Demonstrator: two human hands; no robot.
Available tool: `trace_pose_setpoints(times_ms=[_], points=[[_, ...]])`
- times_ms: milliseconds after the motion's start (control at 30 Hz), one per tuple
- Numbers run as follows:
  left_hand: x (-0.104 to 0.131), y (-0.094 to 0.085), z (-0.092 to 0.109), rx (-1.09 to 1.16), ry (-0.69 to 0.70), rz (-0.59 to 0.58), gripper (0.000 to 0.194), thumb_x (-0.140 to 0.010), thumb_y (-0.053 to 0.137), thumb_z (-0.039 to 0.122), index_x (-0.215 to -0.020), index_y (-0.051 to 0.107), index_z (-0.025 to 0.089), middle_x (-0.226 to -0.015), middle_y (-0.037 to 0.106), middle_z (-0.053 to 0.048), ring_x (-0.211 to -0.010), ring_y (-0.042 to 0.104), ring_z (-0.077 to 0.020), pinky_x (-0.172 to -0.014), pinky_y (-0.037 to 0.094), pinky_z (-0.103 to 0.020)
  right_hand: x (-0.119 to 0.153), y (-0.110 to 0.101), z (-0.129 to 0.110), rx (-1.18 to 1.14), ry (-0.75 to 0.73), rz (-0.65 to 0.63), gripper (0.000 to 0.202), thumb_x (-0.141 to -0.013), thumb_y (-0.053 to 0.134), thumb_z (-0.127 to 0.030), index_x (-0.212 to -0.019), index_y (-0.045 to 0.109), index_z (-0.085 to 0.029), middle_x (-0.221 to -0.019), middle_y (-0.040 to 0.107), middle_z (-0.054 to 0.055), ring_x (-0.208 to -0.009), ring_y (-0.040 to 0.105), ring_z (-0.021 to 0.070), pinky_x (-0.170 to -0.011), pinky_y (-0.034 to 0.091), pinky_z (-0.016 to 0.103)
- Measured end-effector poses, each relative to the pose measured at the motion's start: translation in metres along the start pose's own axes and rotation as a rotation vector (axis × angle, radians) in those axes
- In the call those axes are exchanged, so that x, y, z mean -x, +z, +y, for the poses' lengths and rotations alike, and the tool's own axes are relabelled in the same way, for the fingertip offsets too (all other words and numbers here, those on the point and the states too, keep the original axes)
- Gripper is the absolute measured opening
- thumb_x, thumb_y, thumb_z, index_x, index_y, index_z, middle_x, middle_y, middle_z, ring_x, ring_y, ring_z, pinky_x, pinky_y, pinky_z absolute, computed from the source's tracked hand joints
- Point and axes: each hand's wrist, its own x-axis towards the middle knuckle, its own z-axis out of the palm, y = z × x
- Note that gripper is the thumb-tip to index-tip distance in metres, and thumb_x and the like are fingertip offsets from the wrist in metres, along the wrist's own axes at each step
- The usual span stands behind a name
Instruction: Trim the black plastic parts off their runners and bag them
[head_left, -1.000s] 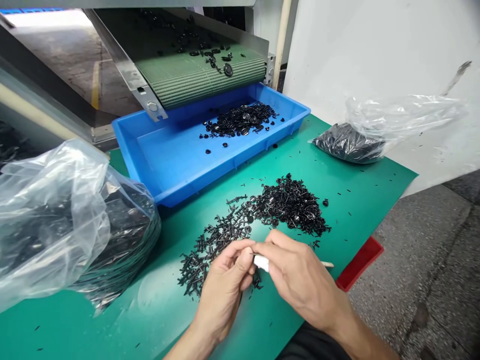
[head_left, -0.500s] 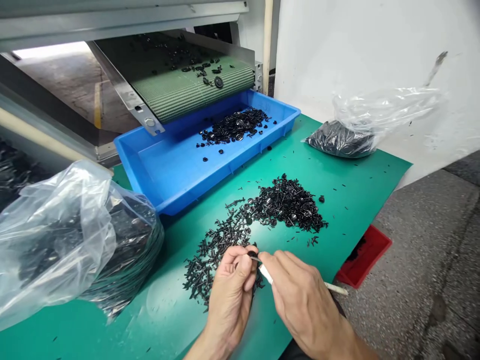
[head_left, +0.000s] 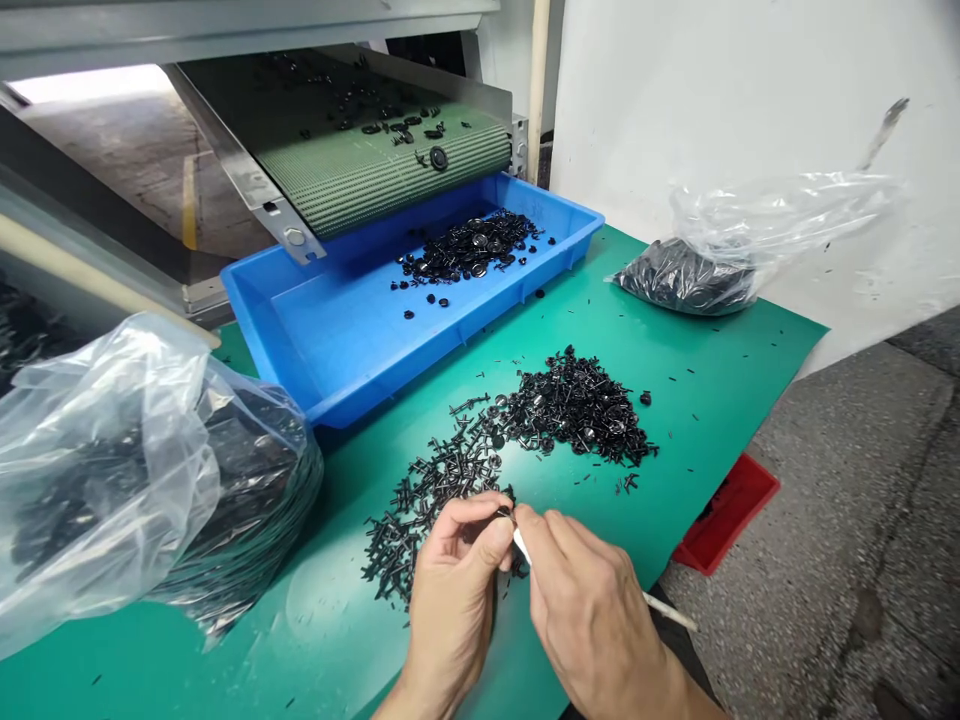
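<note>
Thumb and fingers of my left hand (head_left: 459, 575) pinch a small black round plastic part (head_left: 504, 511). My right hand (head_left: 592, 590) is closed around a small knife with a white handle (head_left: 520, 545), most of it hidden by the fingers. Both hands' fingertips meet at the part, where the blade is barely visible. Under and behind the hands, a loose pile of small black plastic pieces (head_left: 409, 515) spreads over the green tabletop (head_left: 352, 610). A denser heap of black parts (head_left: 581, 410) lies just beyond it.
A blue tray (head_left: 330, 340) holding black parts stands below the green conveyor belt (head_left: 390, 180). Filled clear bags sit at left (head_left: 240, 490) and back right (head_left: 686, 275). A red bin (head_left: 731, 515) is below the table's right edge.
Both hands have drawn slightly closer together at the black part, and less of the knife blade shows. The view has shifted a little. The piles look the same.
</note>
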Motion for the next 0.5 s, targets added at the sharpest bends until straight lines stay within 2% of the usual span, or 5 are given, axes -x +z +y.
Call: trace_pose_setpoints(times_ms=[133,200,333,500], points=[[-0.006,-0.009,0.003,-0.225,0.028,-0.003,0.013,-0.071,0.080,0.022,-0.080,0.071,0.018,-0.090,0.067,-0.002,-0.060,0.052,-0.0076,-0.058,0.046,-0.020,-0.014,-0.010,0.011,-0.240,0.107,-0.286,0.024,-0.085,0.039,-0.002,-0.078,0.053,-0.021,-0.068,0.059,-0.002,-0.060,0.054,0.0129,-0.054,0.031,0.025],[-0.008,-0.011,0.005,-0.308,0.042,-0.028,0.012,-0.075,0.077,0.024,-0.083,0.071,0.018,-0.085,0.067,-0.002,-0.059,0.053,-0.0082,-0.057,0.045,-0.020,-0.023,-0.015,0.021,-0.294,0.152,-0.355,0.023,-0.084,0.040,-0.002,-0.075,0.051,-0.021,-0.063,0.055,-0.004,-0.056,0.049,0.0110,-0.052,0.028,0.023],[-0.010,-0.010,0.009,-0.233,0.022,-0.044,0.012,-0.084,0.067,0.028,-0.093,0.066,0.019,-0.072,0.063,0.001,-0.046,0.047,-0.0053,-0.045,0.039,-0.018,-0.039,-0.014,0.037,-0.203,0.197,-0.312,0.022,-0.086,0.040,-0.004,-0.079,0.054,-0.020,-0.066,0.053,-0.004,-0.056,0.045,0.0105,-0.053,0.027,0.024],[-0.012,-0.003,0.014,-0.036,-0.007,0.012,0.009,-0.082,0.067,0.024,-0.086,0.062,0.019,-0.089,0.065,-0.002,-0.050,0.044,-0.0057,-0.036,0.031,-0.014,-0.060,0.003,0.035,-0.049,0.052,-0.315,0.022,-0.090,0.044,-0.010,-0.097,0.061,-0.022,-0.084,0.058,0.001,-0.068,0.054,0.0122,-0.057,0.030,0.024]])
